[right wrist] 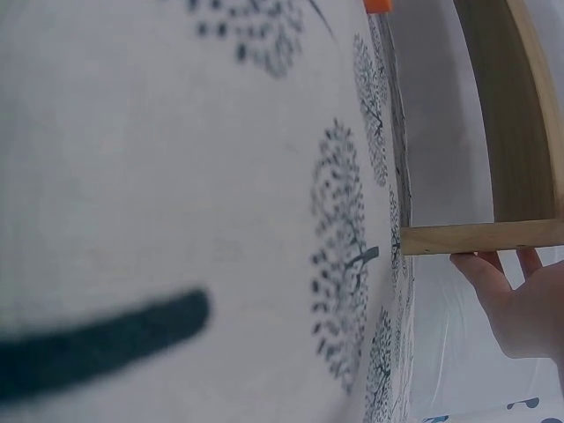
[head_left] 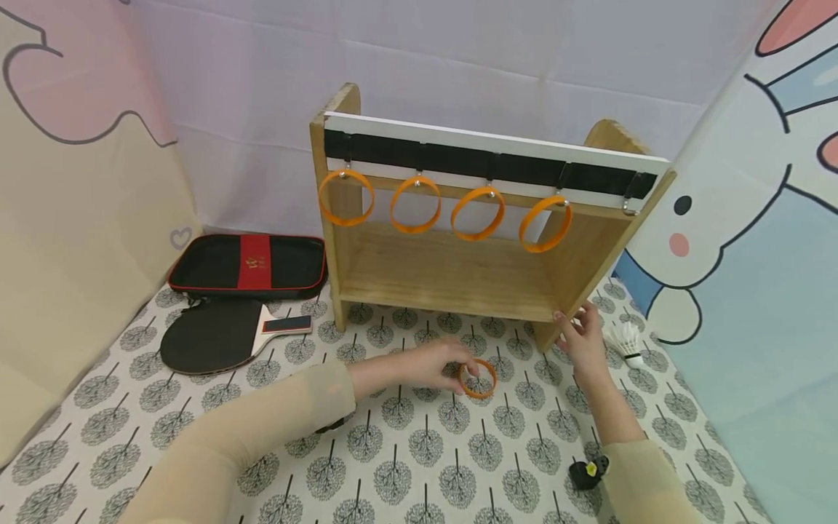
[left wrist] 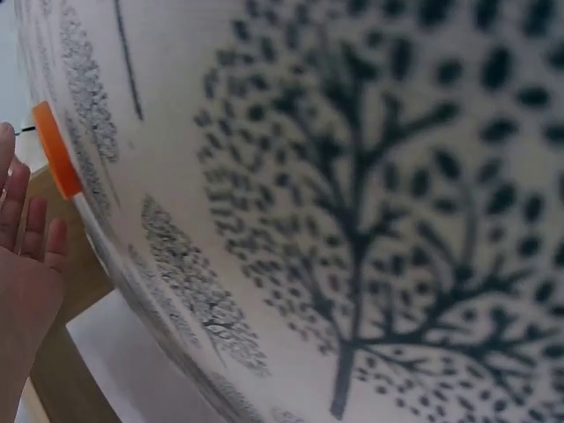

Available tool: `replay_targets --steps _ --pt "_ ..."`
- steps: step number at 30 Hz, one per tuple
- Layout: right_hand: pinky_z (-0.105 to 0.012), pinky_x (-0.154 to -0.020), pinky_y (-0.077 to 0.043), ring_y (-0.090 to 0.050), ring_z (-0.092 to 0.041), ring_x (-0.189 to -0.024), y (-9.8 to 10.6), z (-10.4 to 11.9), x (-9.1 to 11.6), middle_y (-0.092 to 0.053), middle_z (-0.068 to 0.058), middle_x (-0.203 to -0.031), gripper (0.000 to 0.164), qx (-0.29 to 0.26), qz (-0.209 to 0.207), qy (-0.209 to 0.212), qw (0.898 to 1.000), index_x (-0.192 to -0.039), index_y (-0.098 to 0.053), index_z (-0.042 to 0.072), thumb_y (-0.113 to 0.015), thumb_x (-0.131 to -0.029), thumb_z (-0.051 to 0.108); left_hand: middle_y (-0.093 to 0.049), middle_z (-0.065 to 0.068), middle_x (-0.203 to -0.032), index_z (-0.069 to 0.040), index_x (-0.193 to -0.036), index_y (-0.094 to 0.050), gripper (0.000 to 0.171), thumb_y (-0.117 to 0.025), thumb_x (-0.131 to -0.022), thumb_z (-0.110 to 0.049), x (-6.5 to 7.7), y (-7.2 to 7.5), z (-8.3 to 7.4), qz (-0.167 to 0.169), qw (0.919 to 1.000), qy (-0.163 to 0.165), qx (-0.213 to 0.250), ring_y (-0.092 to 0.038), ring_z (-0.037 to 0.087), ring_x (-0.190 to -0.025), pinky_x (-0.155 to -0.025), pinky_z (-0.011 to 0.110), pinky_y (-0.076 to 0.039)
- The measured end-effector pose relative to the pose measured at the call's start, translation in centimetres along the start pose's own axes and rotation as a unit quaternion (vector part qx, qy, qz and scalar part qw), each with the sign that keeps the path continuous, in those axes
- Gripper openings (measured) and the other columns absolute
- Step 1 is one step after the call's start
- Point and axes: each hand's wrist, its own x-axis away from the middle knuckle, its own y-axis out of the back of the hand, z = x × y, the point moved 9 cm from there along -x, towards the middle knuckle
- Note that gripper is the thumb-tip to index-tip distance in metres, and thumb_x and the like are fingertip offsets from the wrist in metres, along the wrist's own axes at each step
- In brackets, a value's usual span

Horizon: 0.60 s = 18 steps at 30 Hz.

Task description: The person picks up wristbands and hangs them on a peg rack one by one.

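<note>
An orange ring (head_left: 478,378) lies on the tree-patterned cloth in front of a wooden shelf (head_left: 452,276). My left hand (head_left: 435,364) is at its left side, with a finger over the rim and the thumb just outside. In the left wrist view, the relaxed fingers show beside the orange ring (left wrist: 57,150). My right hand (head_left: 583,338) touches the lower right side panel of the shelf, and the right wrist view shows its fingertips against the wooden panel (right wrist: 485,236). Several orange rings hang from hooks on the shelf's black strip (head_left: 452,156); its rightmost hook (head_left: 630,204) carries none.
Left of the shelf lies a black case (head_left: 216,262) with a red band. In front of that case is a table tennis bat (head_left: 209,335) with a black face. A white shuttlecock (head_left: 626,342) lies right of my right hand. Printed fabric walls (head_left: 458,58) surround the table.
</note>
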Motion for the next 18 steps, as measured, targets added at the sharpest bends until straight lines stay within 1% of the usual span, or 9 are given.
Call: replay_targets --steps 3,6,9,11,18 --pt "-0.049 -0.098 -0.044 -0.041 -0.018 -0.123 -0.1 -0.1 0.0 -0.035 -0.004 -0.136 0.061 -0.008 0.004 -0.001 1.0 -0.148 -0.019 0.026 -0.05 -0.097 0.036 -0.065 -0.009 -0.103 -0.016 -0.109 -0.066 0.035 -0.077 -0.076 -0.023 0.1 -0.8 0.4 0.017 0.9997 -0.007 0.017 -0.05 0.005 -0.104 -0.101 0.023 -0.038" --pt "-0.052 -0.1 -0.042 -0.04 -0.02 -0.125 -0.1 -0.1 0.0 -0.033 -0.006 -0.138 0.061 -0.015 0.006 -0.001 1.0 -0.148 -0.018 0.027 -0.05 -0.097 0.036 -0.064 -0.011 -0.1 -0.017 -0.107 -0.066 0.033 -0.076 -0.077 -0.022 0.1 -1.2 0.6 0.027 0.9994 -0.012 0.019 -0.049 0.003 -0.102 -0.098 0.02 -0.038" --pt "-0.052 -0.1 -0.042 -0.04 -0.02 -0.125 -0.1 0.0 0.1 -0.033 -0.006 -0.138 0.061 -0.014 0.007 0.0 1.0 -0.148 -0.019 0.027 -0.05 -0.097 0.037 -0.064 -0.012 -0.1 -0.016 -0.106 -0.067 0.031 -0.076 -0.077 -0.02 -0.1 -1.4 0.6 0.029 0.9993 -0.016 0.019 -0.05 0.004 -0.102 -0.097 0.019 -0.039" --pt "-0.051 -0.1 -0.042 -0.04 -0.02 -0.124 -0.1 0.1 0.1 -0.034 -0.006 -0.137 0.061 -0.012 0.008 0.001 1.0 -0.148 -0.019 0.026 -0.05 -0.096 0.037 -0.063 -0.012 -0.1 -0.017 -0.104 -0.068 0.028 -0.076 -0.077 -0.019 -0.2 -1.5 0.8 0.029 0.9993 -0.012 0.019 -0.049 0.003 -0.102 -0.097 0.018 -0.039" --pt "-0.049 -0.098 -0.044 -0.042 -0.018 -0.121 -0.1 0.3 0.3 -0.036 -0.005 -0.135 0.06 0.0 0.005 0.003 1.0 -0.147 -0.021 0.027 -0.05 -0.096 0.04 -0.065 -0.015 -0.089 -0.02 -0.093 -0.071 0.017 -0.076 -0.078 -0.015 -0.8 -1.6 1.2 0.017 0.9998 -0.008 0.01 -0.05 0.001 -0.093 -0.09 0.017 -0.04"
